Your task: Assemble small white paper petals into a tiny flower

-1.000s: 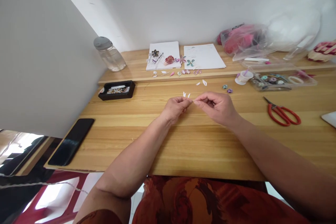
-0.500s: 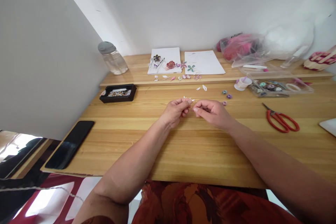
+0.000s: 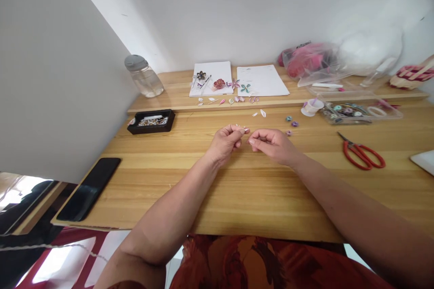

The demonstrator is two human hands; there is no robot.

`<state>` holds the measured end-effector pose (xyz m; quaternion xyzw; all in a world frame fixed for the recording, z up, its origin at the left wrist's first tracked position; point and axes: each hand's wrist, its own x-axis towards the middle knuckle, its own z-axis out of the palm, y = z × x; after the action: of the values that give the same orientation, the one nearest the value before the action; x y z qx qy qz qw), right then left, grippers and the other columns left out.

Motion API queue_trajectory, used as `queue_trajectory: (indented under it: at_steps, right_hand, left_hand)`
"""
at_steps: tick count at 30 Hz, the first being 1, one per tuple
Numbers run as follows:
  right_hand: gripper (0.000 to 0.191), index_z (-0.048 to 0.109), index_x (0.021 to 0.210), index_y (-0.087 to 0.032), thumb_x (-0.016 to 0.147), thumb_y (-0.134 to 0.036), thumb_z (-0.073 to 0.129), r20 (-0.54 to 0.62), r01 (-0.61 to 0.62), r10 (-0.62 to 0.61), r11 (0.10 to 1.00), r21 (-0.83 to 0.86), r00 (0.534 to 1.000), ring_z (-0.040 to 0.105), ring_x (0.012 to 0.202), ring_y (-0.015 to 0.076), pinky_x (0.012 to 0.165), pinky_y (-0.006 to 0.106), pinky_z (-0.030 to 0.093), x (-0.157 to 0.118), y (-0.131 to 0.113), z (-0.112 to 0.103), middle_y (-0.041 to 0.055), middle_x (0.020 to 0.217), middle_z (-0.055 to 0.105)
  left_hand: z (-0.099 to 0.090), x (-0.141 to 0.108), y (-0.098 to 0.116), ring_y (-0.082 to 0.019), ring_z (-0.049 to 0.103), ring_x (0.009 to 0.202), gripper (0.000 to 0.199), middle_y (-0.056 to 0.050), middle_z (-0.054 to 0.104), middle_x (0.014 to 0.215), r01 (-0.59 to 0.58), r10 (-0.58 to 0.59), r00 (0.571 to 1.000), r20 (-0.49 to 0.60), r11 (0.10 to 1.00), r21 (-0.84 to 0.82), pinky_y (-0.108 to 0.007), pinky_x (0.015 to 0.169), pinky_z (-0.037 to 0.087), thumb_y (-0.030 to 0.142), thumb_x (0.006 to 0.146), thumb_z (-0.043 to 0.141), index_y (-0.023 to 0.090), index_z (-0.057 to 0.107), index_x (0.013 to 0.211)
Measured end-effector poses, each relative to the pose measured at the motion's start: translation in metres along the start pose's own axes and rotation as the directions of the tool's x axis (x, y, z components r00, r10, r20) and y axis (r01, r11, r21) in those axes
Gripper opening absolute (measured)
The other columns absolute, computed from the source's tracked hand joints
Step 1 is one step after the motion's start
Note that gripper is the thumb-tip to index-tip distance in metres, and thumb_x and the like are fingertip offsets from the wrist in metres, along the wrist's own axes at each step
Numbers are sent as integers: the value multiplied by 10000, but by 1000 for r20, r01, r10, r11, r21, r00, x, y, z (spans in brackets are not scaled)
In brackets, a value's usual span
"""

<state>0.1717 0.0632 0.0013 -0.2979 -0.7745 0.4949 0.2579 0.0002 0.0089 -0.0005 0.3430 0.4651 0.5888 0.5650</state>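
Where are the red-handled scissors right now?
In the head view, the scissors lie on the table, right of the right hand, just below the clear box.

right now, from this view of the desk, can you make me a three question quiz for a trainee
1. True or false: the red-handled scissors lie to the right of the right hand.
2. What does the left hand pinch? a) the black phone b) a small white piece c) a paper sheet
3. What colour is the clear bottle's lid?

Key: 1 true; 2 b; 3 grey.
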Motion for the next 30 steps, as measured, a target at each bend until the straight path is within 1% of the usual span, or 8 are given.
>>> queue_trajectory:
  at_steps: [4,9,14,16,18,23,27,30]
  right_hand:
    - [228,667,820,-187,898,-375,565,-103,18,-35,988,-155,994,455,547,118,521,261,328,0,4,-2,2,671,602]
    - [216,724,977,-203,903,-303,548,-235,58,-157,924,-378,959,446,497,130,518,281,336,-1,2,-2,7,638,631]
    - [237,713,1043,-214,902,-221,523,-253,178,-340,847,-501,906,630,740,212,697,346,460,-3,-2,-3,95,944,744]
    - [228,717,1017,-219,890,-204,528,-247,209,-388,819,-534,888,631,751,216,717,357,466,-4,-4,-3,98,954,740]
    - [203,723,979,-216,879,-207,547,-252,219,-404,812,-541,879,596,666,192,665,340,455,-6,-7,-3,80,866,727]
    - [157,702,831,-203,877,-295,583,-308,151,-314,878,-455,898,488,534,142,539,299,377,-9,-14,0,24,668,640]
    - [314,636,696,-194,905,-418,565,-299,55,-162,941,-335,941,382,477,116,484,283,297,-6,-11,0,-22,526,472]
    - [376,632,678,-190,920,-463,538,-257,10,-92,953,-301,962,373,485,113,483,280,276,-2,-4,-2,-24,527,460]
  left_hand:
    - [1,-1,1,-39,354,445,320,60,489,510,-11,11,1000,6,1000,20,-201,458,209,394,677,799,143,620,760]
    - [3,-2,2,-37,354,447,306,67,479,514,-26,25,999,29,1000,17,-205,466,213,360,673,800,155,577,724]
    - [2,-2,1,-43,353,446,313,69,466,502,-24,24,1000,5,998,54,-214,458,204,373,656,803,153,590,721]
    - [2,-1,0,-41,356,447,312,69,472,511,-31,32,999,-16,999,44,-213,459,209,371,654,800,150,594,727]
    - [1,0,-1,-40,351,444,303,71,469,510,-36,37,998,-41,999,36,-211,460,214,373,669,787,148,598,741]
    - [0,1,-1,-34,338,438,345,77,464,512,-33,34,996,-84,999,5,-205,463,215,410,673,800,155,585,761]
    - [0,1,0,-32,342,440,390,84,463,514,-31,28,996,-86,999,-33,-200,469,221,424,648,824,164,559,765]
    - [0,1,1,-32,347,441,375,79,469,517,-37,35,997,-64,999,-25,-201,469,218,420,655,814,162,563,759]
